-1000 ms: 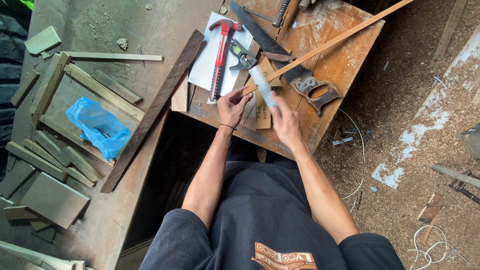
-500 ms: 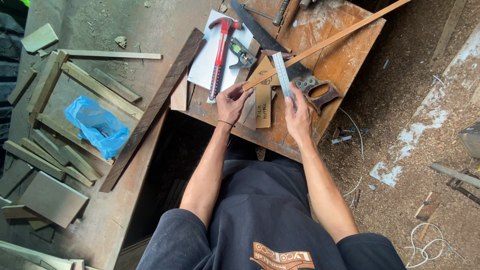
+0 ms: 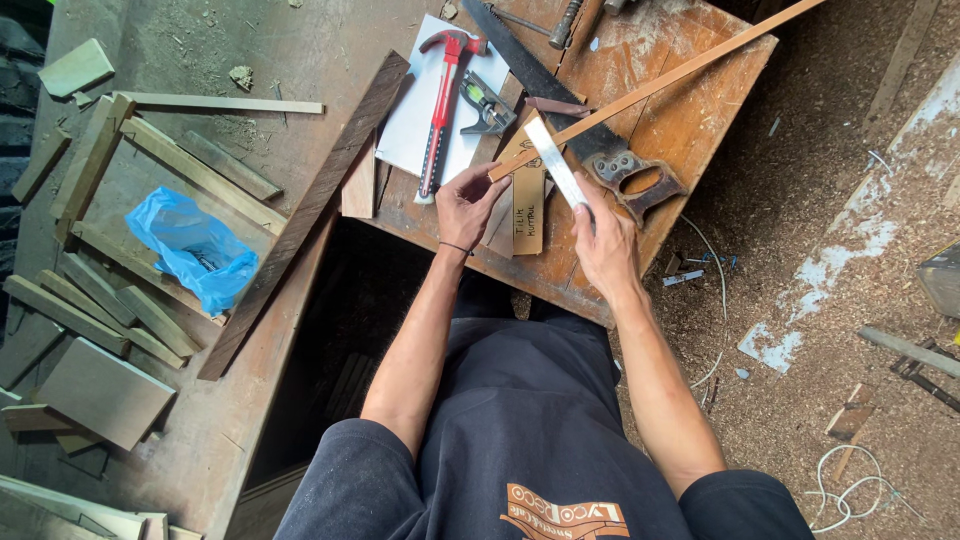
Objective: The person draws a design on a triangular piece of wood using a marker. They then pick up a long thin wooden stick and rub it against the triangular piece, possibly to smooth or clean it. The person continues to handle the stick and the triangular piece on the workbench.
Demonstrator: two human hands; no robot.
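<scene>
While my left hand [image 3: 465, 205] pins the near end of the long thin wooden strip [image 3: 660, 80] against the workbench [image 3: 690, 140], my right hand [image 3: 603, 245] holds a steel ruler [image 3: 555, 165] pinched between thumb and fingers, its blade angled up and away from me so that its far end crosses the strip just beside my left fingertips. Both hands are closed on their things, neither open wide. I keep the strip pressed down so it cannot slide while the ruler lies across it; the strip runs diagonally over the bench, its far end reaching past the top right corner. Under my hands lies a short flat wooden offcut [image 3: 527, 205] with some handwriting on it (I cannot tell whether the strip rests on it or only passes over it). A handsaw [image 3: 560, 95] lies under the strip, blade pointing away and its wooden handle [image 3: 635, 180] just beside my right hand, within easy reach. To the left, on a white sheet [image 3: 415, 120], sit a red-handled claw hammer [image 3: 443, 95] and the head of a combination square [image 3: 487, 108]. Further left, on the grey surface, a dark plank [image 3: 305, 215] leans diagonally, near a crumpled blue plastic bag [image 3: 190, 245] and several loose wooden battens [image 3: 110, 290]. Sawdust covers the ground [image 3: 850, 280] to my right.
</scene>
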